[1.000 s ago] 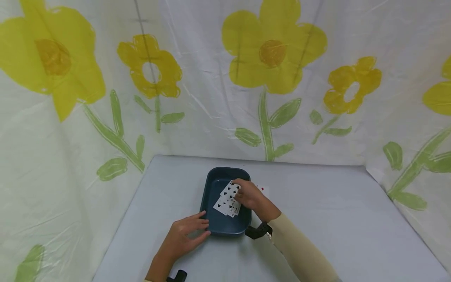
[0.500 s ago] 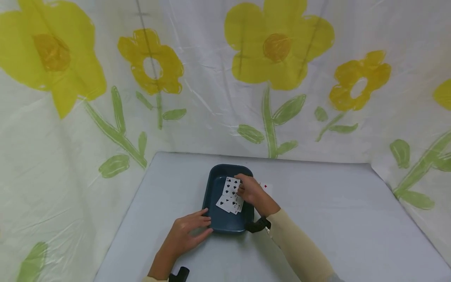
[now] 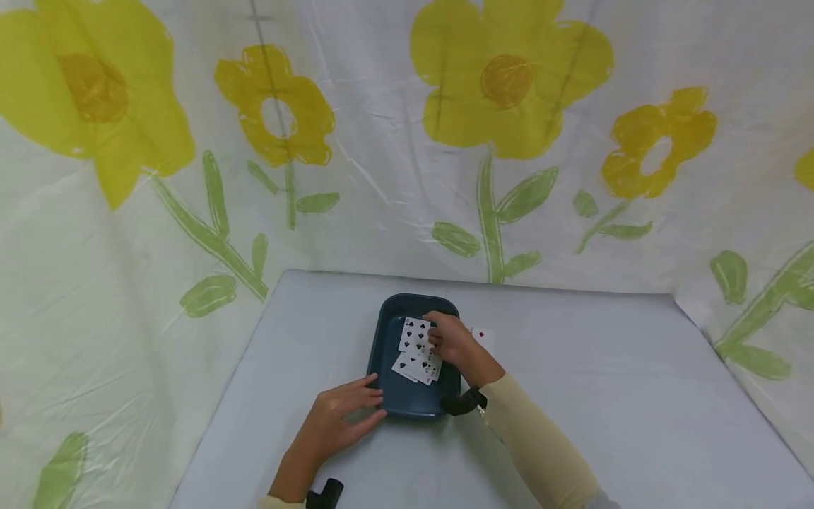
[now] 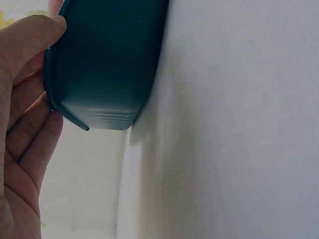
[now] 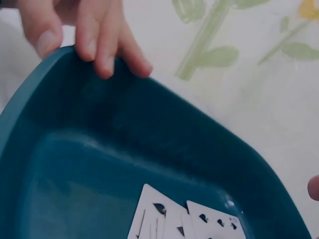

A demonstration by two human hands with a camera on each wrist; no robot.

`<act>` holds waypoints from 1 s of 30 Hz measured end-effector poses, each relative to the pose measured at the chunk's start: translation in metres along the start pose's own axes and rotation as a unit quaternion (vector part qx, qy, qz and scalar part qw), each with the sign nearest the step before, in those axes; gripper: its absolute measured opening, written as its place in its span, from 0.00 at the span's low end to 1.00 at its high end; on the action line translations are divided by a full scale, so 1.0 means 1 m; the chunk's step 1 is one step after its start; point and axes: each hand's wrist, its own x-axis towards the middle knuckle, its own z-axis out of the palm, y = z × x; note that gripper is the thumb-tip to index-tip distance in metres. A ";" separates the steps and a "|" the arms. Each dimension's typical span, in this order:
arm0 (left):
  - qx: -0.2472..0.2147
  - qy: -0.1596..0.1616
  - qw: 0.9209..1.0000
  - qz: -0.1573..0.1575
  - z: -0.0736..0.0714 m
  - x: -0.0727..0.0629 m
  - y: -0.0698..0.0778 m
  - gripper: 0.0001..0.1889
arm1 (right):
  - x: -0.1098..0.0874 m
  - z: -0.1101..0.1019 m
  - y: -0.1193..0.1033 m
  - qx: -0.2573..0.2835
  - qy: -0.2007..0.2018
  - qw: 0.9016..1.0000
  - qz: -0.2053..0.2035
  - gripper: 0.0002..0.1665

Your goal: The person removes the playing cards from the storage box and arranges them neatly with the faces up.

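Observation:
A dark blue-green tray point(image 3: 410, 404) stands on the table, with several face-up spade playing cards point(image 5: 152, 211) overlapping inside. My left hand point(image 3: 343, 417) rests at the tray's left side, its fingertips over the rim and the thumb near the front corner; the left wrist view shows this thumb point(image 4: 42, 32) against the tray. Over the tray's right side, my right hand point(image 3: 454, 343) holds a spade playing card point(image 3: 415, 332) at its right edge, which the fingers partly hide. The right wrist view catches only a bit of a right fingertip point(image 5: 314, 188).
Just right of the tray, another card with a red diamond point(image 3: 483, 336) lies on the white table point(image 3: 572, 382), partly behind the right hand. A white curtain point(image 3: 375, 177) printed with yellow flowers hangs around the table's back and sides.
The spade card in my right hand has turned from slanted to nearly upright, lying slightly further left in the tray. The head view has shifted a little; my left hand stays at the tray.

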 end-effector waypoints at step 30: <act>-0.003 -0.009 1.000 -0.018 -0.001 0.000 0.001 0.10 | 0.006 0.017 0.008 0.062 -0.035 0.997 0.026 0.37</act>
